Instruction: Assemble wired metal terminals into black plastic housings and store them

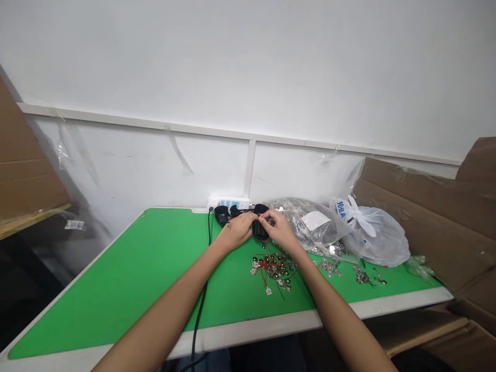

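Thin red wire (245, 216) runs between your left hand (237, 232) and right hand (278, 230), both curled nearly closed, with the fingertips pinching it just above a black plastic piece (260, 230) by a power strip (228, 202). Below your hands, a loose heap of metal terminals with red leads (276, 269) lies on the green mat (147, 279), near a clear bag of metal parts (306, 223).

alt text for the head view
Left hand and right hand touch a black plastic piece with red wire on a green table. Metal terminals with red wires lie scattered nearby, beside a bag of metal parts and a white plastic bag.
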The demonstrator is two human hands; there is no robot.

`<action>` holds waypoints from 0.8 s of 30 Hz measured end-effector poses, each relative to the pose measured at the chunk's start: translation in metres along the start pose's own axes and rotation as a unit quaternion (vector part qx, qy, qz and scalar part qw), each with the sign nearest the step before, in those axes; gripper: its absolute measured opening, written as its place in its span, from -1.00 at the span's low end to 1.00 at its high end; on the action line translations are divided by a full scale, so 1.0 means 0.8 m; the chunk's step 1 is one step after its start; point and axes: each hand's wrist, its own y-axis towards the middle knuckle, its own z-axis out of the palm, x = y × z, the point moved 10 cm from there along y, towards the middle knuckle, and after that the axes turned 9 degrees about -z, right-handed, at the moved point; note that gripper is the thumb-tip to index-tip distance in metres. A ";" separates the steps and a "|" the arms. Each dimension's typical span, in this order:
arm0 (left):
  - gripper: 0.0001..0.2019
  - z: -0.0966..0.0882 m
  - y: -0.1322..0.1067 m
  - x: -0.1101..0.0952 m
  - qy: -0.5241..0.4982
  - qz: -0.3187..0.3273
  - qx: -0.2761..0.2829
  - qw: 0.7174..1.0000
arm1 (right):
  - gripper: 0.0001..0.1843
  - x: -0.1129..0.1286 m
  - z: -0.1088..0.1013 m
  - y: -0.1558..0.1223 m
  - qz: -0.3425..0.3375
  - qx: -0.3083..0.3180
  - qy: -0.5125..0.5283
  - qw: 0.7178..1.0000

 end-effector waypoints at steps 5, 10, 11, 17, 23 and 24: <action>-0.61 -0.007 0.000 -0.007 0.002 0.014 -0.001 1.000 | -0.81 -0.007 0.000 0.000 0.013 0.008 0.011 1.000; -0.65 -0.013 0.001 -0.010 -0.001 0.009 -0.005 1.000 | -0.79 -0.014 -0.001 0.000 0.036 0.015 0.016 0.999; -0.66 -0.014 0.002 -0.010 -0.003 0.007 -0.008 1.000 | -0.78 -0.015 -0.001 0.000 0.040 0.016 0.018 0.999; -0.69 -0.022 0.004 -0.008 -0.023 -0.019 -0.029 0.999 | -0.73 -0.008 -0.011 -0.002 0.028 -0.009 0.053 0.998; -0.68 -0.031 0.004 0.000 -0.035 -0.039 -0.043 0.998 | -0.55 0.025 -0.009 -0.010 -0.084 0.042 -0.007 0.996; -0.66 -0.031 0.004 0.001 -0.035 -0.037 -0.043 0.998 | -0.51 0.030 -0.007 -0.011 -0.098 0.053 -0.024 0.994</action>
